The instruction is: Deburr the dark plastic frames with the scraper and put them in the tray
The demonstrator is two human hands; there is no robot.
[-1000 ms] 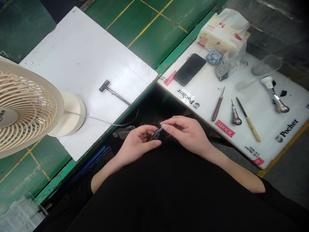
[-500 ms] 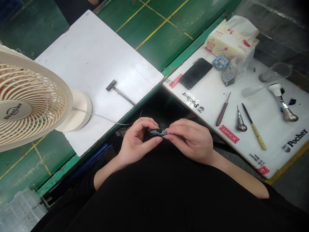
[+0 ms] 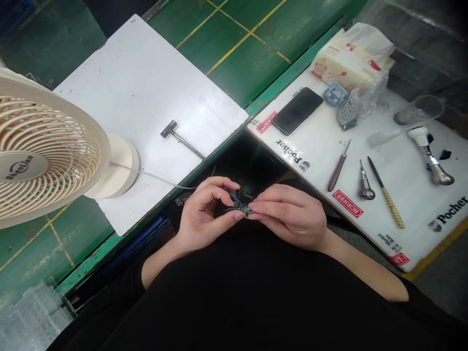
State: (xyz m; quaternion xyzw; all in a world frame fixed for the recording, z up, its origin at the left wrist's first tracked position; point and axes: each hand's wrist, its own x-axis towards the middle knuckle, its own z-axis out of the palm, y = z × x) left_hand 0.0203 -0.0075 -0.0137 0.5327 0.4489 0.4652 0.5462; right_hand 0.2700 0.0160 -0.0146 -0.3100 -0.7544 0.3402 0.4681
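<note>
A small dark grey part with black openings (image 3: 240, 200) is held between my two hands, over my lap in the gap between the tables. My left hand (image 3: 204, 209) grips its left side, thumb below and fingers above. On the right end, the fingertips of my right hand (image 3: 292, 214) pinch it. The fingers cover much of the part, and its exact kind cannot be made out.
A beige fan (image 3: 120, 163) and a metal T-shaped tool (image 3: 183, 139) stand on the white board (image 3: 127, 87) at left. On the right table lie a phone (image 3: 298, 110), an awl (image 3: 337, 170), a short-handled tool (image 3: 365, 184), a file (image 3: 387, 197), a tissue pack (image 3: 336, 61) and a plastic cup (image 3: 420, 109).
The grey part has been tilted, so more of its dark, hollow face shows. My right hand has shifted slightly down and right, and the left fingers have moved a little.
</note>
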